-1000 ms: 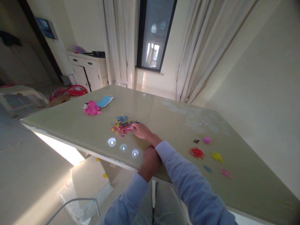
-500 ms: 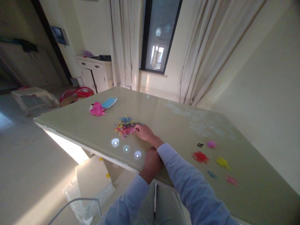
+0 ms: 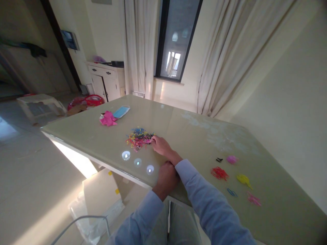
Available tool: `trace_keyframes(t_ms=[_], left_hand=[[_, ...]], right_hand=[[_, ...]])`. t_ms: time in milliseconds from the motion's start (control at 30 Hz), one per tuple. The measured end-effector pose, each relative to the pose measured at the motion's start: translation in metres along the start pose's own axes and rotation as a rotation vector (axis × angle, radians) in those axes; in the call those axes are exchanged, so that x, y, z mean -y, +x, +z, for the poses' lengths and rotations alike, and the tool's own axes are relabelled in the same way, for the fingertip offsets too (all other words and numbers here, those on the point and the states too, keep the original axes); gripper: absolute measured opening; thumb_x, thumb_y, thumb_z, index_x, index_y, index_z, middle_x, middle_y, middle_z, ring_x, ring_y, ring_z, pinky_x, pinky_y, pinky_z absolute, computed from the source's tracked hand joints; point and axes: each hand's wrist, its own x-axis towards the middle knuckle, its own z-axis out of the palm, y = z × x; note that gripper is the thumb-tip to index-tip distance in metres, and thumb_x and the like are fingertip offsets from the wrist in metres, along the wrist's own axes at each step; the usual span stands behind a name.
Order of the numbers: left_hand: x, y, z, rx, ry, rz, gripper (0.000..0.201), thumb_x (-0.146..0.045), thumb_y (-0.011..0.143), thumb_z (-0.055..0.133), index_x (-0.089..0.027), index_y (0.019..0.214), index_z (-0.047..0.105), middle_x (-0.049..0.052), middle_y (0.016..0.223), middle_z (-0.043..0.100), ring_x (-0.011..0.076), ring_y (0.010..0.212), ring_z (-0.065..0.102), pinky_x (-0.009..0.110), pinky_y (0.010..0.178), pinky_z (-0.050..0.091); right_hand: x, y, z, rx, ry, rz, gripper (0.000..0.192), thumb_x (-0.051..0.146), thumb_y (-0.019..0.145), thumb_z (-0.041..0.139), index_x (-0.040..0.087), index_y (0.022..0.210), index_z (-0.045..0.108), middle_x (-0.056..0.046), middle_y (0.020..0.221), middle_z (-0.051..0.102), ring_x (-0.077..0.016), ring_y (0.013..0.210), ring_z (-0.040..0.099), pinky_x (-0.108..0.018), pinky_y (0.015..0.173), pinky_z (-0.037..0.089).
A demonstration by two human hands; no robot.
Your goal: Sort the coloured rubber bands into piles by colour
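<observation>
A mixed pile of small coloured rubber bands (image 3: pixel 139 139) lies on the glossy table (image 3: pixel 178 126). My right hand (image 3: pixel 161 146) is at the pile's right edge, thumb and fingers pinched together. What is between its fingertips is too small to make out. My left hand (image 3: pixel 167 177) rests at the table's near edge, under my right wrist; its fingers are hidden. On the right lie separate groups by colour: red bands (image 3: pixel 219 173), yellow bands (image 3: pixel 244 180), purple-pink bands (image 3: pixel 232 159), light pink bands (image 3: pixel 253 198), blue bands (image 3: pixel 232 192) and black bands (image 3: pixel 219 160).
Beyond the pile, to the left, lie a crumpled pink wrapper (image 3: pixel 108 119) and a blue face mask (image 3: pixel 122 112). Ceiling lights reflect off the tabletop. Below the near edge stand a pale box (image 3: pixel 99 194) and a grey curved tube (image 3: pixel 84 217).
My right hand has drawn back slightly to the right, away from the pile, its fingers still pinched. My left hand stays under the right wrist. The view has shifted a little.
</observation>
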Motion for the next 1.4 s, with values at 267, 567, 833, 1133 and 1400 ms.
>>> trace_keyframes(t_ms=[267,567,833,1133,1400], left_hand=[[0.0,0.002,0.002,-0.001,-0.022,-0.046,0.031,-0.018,0.088,0.046,-0.012,0.098,0.076,0.015,0.099,0.073,0.0217,0.094,0.068,0.03,0.081,0.047],[0.002,0.004,0.003,-0.033,-0.018,-0.065,0.026,-0.019,0.092,0.046,-0.013,0.094,0.072,0.013,0.092,0.071,0.0211,0.086,0.067,0.029,0.072,0.043],[0.01,0.003,0.009,-0.165,-0.146,0.056,0.026,-0.021,0.091,0.047,-0.018,0.098,0.073,0.007,0.096,0.071,0.0189,0.091,0.064,0.03,0.084,0.046],[0.019,0.006,0.012,-0.203,-0.183,0.069,0.035,-0.033,0.088,0.042,-0.018,0.097,0.073,0.007,0.097,0.073,0.0213,0.091,0.067,0.033,0.086,0.049],[0.027,0.008,0.014,-0.228,-0.18,0.077,0.042,-0.044,0.085,0.041,-0.019,0.094,0.074,0.008,0.099,0.075,0.0238,0.092,0.068,0.035,0.087,0.051]], right_hand=[[-0.007,-0.03,-0.017,-0.076,0.161,0.038,0.023,0.02,0.097,0.039,0.017,0.1,0.062,0.002,0.061,0.061,-0.0129,0.062,0.058,-0.022,0.067,0.04],[-0.011,-0.112,-0.038,-0.329,0.945,0.049,0.027,0.045,0.094,0.046,0.022,0.08,0.046,0.009,0.05,0.045,-0.0084,0.043,0.037,-0.02,0.047,0.031],[-0.017,-0.194,-0.059,-0.606,1.151,0.182,0.037,0.056,0.093,0.05,0.023,0.078,0.042,0.008,0.051,0.043,-0.0075,0.042,0.029,-0.02,0.04,0.02],[-0.04,-0.261,-0.063,-0.967,1.189,0.312,0.039,0.053,0.091,0.056,0.024,0.073,0.038,0.009,0.048,0.036,-0.0081,0.041,0.026,-0.022,0.041,0.021],[-0.059,-0.298,-0.067,-1.094,1.07,0.401,0.037,0.054,0.09,0.059,0.023,0.077,0.044,0.01,0.049,0.032,-0.0078,0.042,0.023,-0.02,0.04,0.019]])
